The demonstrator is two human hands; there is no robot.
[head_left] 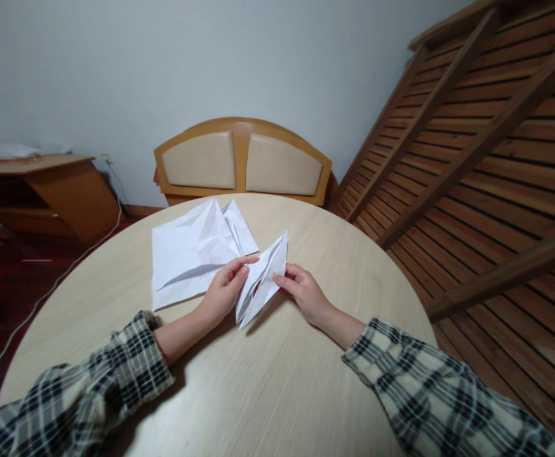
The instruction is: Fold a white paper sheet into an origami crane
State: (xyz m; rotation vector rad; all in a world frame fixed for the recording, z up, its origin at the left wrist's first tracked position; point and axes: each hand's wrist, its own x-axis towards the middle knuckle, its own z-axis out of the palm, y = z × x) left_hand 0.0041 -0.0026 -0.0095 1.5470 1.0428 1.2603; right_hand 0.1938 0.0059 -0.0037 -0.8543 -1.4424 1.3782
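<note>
A folded white paper piece (264,279) is held upright just above the round light-wood table (268,387). My left hand (224,293) pinches its left side with thumb and fingers. From the other side my right hand (302,291) grips its right edge, fingers closed on the paper. Behind my left hand lie creased white sheets (192,251), flat on the table and partly overlapping. Both forearms wear plaid sleeves.
A wooden chair with padded back (242,162) stands at the table's far edge. A slatted wooden frame (487,158) leans along the right. A low wooden cabinet (39,190) is at the left wall, with a white cable (44,295) trailing on the floor.
</note>
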